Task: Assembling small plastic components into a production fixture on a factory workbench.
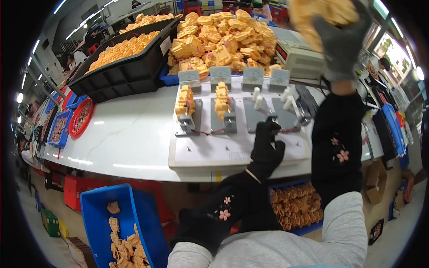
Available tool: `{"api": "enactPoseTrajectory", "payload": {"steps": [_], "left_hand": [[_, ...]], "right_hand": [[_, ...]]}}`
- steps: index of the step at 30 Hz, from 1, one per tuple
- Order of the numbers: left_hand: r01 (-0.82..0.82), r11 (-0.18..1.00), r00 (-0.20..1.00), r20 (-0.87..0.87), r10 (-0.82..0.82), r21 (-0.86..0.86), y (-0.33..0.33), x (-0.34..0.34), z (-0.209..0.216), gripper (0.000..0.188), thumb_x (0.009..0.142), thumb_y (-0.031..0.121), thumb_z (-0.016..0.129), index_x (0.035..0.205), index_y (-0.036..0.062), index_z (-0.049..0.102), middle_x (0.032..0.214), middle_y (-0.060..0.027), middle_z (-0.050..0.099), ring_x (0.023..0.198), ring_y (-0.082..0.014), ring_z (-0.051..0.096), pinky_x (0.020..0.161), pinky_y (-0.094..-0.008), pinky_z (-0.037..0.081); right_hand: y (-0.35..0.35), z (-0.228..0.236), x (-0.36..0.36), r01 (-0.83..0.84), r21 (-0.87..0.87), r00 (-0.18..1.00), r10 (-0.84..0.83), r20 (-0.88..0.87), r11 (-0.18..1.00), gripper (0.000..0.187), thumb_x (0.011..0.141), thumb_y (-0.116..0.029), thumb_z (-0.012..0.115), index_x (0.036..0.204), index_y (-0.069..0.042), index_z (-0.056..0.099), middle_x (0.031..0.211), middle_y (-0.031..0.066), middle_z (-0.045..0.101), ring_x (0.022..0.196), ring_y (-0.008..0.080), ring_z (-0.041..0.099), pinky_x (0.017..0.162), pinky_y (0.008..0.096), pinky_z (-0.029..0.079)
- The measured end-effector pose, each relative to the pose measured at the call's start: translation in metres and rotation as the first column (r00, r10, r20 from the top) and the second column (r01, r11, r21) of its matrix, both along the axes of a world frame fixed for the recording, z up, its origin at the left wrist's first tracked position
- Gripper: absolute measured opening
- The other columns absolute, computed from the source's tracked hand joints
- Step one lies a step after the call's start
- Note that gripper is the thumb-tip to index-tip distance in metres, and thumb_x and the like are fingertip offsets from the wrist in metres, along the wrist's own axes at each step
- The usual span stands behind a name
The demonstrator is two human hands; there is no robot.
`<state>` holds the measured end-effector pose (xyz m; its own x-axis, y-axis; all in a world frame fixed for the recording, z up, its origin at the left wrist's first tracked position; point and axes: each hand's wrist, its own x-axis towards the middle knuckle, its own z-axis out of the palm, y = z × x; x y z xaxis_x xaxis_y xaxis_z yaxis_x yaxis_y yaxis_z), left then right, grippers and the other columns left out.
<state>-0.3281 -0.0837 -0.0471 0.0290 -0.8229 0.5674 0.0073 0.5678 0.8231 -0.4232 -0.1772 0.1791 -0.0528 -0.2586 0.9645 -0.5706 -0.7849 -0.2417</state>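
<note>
My right hand (342, 47), in a grey glove, is raised at the upper right, its fingers closed on orange-yellow plastic parts (308, 22), blurred by motion. My left hand (267, 152), black-gloved, has its fingers curled at the small metal clamp (271, 119) at the front of the third test fixture, largely covering it. That fixture (254, 120) carries white posts and no orange part. Orange plastic parts sit upright in the first fixture (185, 102) and the second fixture (222, 102). The fourth fixture (289, 105) shows only white posts.
Analog meters (220, 77) line the back of the white board (205, 154). Behind rises a heap of orange parts (223, 40), beside a black crate (120, 67) and a beige instrument (299, 58). Blue bins (105, 196) with parts stand below the table edge.
</note>
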Motion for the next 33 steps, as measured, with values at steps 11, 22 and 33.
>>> {"api": "enactPoseTrajectory", "payload": {"steps": [11, 22, 33], "left_hand": [[0.415, 0.905, 0.884, 0.275, -0.378, -0.088, 0.018, 0.081, 0.033, 0.044, 0.064, 0.003, 0.066, 0.106, 0.0031, 0.054, 0.110, -0.0208, 0.047, 0.086, -0.0316, 0.056, 0.072, -0.0351, 0.047], [-0.378, 0.891, 0.849, 0.478, 0.224, 0.253, 0.050, 0.174, 0.078, 0.035, 0.064, 0.006, 0.069, 0.098, 0.0033, 0.058, 0.100, -0.0151, 0.050, 0.089, -0.0263, 0.053, 0.077, -0.0340, 0.045], [-0.424, 0.891, 0.778, 0.570, 0.266, 0.162, 0.019, 0.166, 0.073, 0.029, 0.064, -0.006, 0.057, 0.091, 0.0030, 0.056, 0.090, -0.0163, 0.054, 0.083, -0.0310, 0.055, 0.070, -0.0355, 0.048]], "right_hand": [[-0.193, -0.064, 0.011, -0.150, 0.686, 0.988, 0.092, 0.121, 0.712, 0.063, 0.057, -0.005, 0.068, 0.115, -0.006, 0.043, 0.110, 0.0100, 0.051, 0.092, 0.0180, 0.055, 0.078, 0.0273, 0.046], [-0.354, -0.042, 0.152, -0.036, 0.753, 0.952, 0.251, -0.174, 0.657, 0.066, 0.057, -0.016, 0.067, 0.119, -0.021, 0.043, 0.112, 0.0201, 0.041, 0.103, 0.0345, 0.047, 0.088, 0.0352, 0.042], [-0.356, -0.062, 0.132, 0.411, 0.771, 0.908, -0.145, -0.393, 0.486, 0.040, 0.074, -0.019, 0.055, 0.114, -0.017, 0.052, 0.118, 0.0193, 0.039, 0.106, 0.0360, 0.044, 0.089, 0.0423, 0.039]]}}
